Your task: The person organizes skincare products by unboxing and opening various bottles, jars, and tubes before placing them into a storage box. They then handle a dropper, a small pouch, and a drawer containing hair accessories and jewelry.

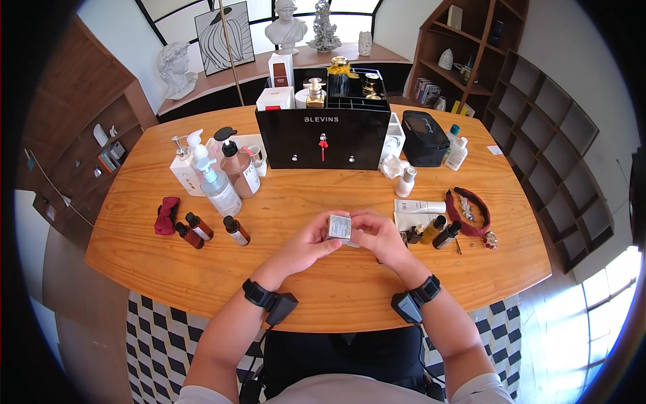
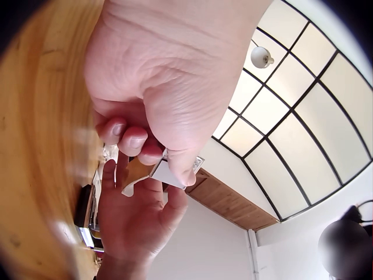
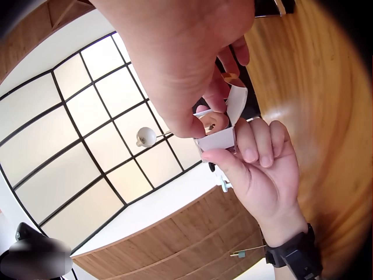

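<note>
Between both hands, above the table's front middle, is a small white box (image 1: 340,227) with grey print on one face. The left hand (image 1: 311,244) grips it with the thumb on the near side. In the right wrist view the box (image 3: 218,139) has a raised flap and an open end, with the left hand (image 3: 269,169) curled round it. The right hand (image 3: 186,64) has its thumb and fingers at that open end, pinching the box's edge. In the left wrist view the right hand (image 2: 137,224) lies beyond the box (image 2: 169,174), partly hidden by the left hand (image 2: 157,87).
A black organizer (image 1: 323,138) with perfume and boxes stands at the table's back. Pump bottles (image 1: 219,188) and small brown bottles (image 1: 235,230) are at left. At right lie a white tube (image 1: 420,207), dark bottles (image 1: 447,236), a headband (image 1: 482,209) and a black case (image 1: 425,138).
</note>
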`<action>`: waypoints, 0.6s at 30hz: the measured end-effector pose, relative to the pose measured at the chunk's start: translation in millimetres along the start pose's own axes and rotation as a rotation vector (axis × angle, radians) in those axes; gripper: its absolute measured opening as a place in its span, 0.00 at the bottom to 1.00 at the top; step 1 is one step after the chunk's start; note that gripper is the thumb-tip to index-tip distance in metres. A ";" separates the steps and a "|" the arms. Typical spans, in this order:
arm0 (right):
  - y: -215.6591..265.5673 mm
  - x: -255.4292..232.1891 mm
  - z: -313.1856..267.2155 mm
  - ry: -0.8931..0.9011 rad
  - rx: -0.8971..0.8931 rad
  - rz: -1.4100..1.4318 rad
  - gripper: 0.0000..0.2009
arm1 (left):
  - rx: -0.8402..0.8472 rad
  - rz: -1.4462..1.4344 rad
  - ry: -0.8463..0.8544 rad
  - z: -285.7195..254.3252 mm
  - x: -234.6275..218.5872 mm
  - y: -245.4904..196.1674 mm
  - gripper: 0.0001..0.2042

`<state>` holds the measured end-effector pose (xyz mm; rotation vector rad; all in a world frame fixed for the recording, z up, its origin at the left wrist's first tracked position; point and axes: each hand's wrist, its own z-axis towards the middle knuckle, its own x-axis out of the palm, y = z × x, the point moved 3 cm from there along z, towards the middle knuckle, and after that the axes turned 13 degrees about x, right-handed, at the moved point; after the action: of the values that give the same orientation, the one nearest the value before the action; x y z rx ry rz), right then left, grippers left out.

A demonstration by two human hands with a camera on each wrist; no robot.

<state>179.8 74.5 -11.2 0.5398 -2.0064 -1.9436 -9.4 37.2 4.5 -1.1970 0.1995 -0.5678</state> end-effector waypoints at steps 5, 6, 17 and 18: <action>8.5 -2.4 -2.3 -0.093 -0.034 -0.102 0.14 | 0.070 -0.016 -0.072 2.3 -4.6 10.7 0.26; 12.4 -3.2 -3.0 -0.112 -0.043 -0.121 0.14 | 0.073 -0.021 -0.093 3.0 -4.6 9.8 0.26; 14.4 -4.7 -5.2 -0.133 -0.023 0.022 0.19 | 0.036 -0.029 -0.152 1.3 -13.9 9.4 0.25; 16.2 -2.8 -6.1 -0.147 -0.037 0.023 0.20 | 0.032 -0.023 -0.146 1.2 -14.9 10.5 0.25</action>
<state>184.1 70.5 5.4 0.3731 -2.0478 -2.0566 -18.3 48.5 -6.9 -1.2055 0.0529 -0.4994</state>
